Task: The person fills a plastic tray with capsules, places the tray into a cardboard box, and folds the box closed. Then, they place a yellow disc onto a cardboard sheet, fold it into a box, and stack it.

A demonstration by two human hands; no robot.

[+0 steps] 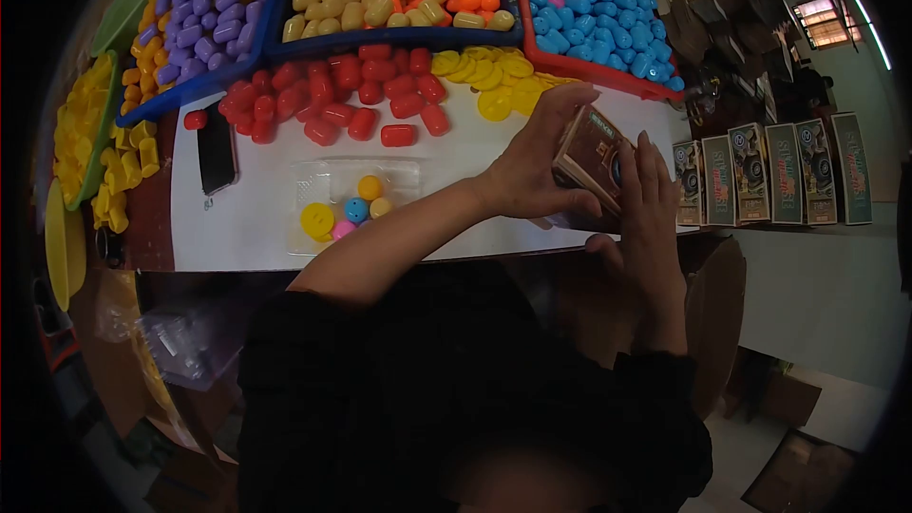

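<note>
My left hand is closed around a small brown printed cardboard box, its thumb low on the near side and its fingers over the far side. The box is tilted above the right part of the white table. Against its right side lies my right hand, fingers pressed along the box and thumb pointing toward its lower end. The underside of the box is hidden. Left of my left forearm sits a clear plastic tray with yellow, blue, pink and tan round pieces. Flat yellow discs lie just beyond my left hand.
Red capsules and a phone lie on the white tabletop. Behind are bins of purple, tan and orange, and blue capsules. Several printed boxes stand in a row at right. Yellow pieces fill a green basin.
</note>
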